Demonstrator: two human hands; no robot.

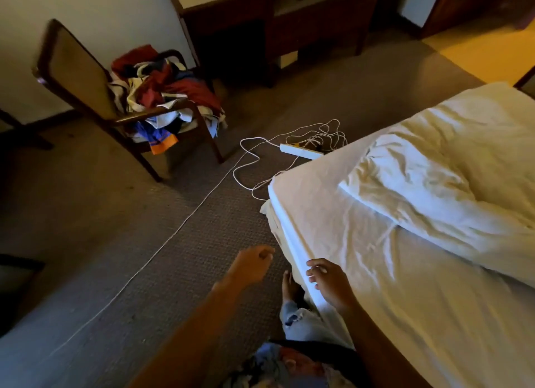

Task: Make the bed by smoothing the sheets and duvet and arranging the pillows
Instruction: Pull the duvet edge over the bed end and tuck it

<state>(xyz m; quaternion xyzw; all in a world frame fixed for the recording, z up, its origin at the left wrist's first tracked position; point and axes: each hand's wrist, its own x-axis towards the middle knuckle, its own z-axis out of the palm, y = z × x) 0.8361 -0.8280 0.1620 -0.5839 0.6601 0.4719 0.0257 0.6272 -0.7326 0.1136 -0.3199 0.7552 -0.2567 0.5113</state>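
Fingers (314,270) of right hand (330,283) were spread, relaxed, at the sheet (333,228) edge, lower center. Left hand (252,264) hovered over carpet (173,257), loosely curled, holding nothing. One rumpled duvet (434,185) lay right of frame. One chair (95,98), upper left, held clothes.

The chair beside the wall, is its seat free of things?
No, the chair holds a heap of mixed clothes piled on its seat.

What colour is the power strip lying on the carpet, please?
White, seen in the head view: the rectangular plastic power strip beside the bed corner.
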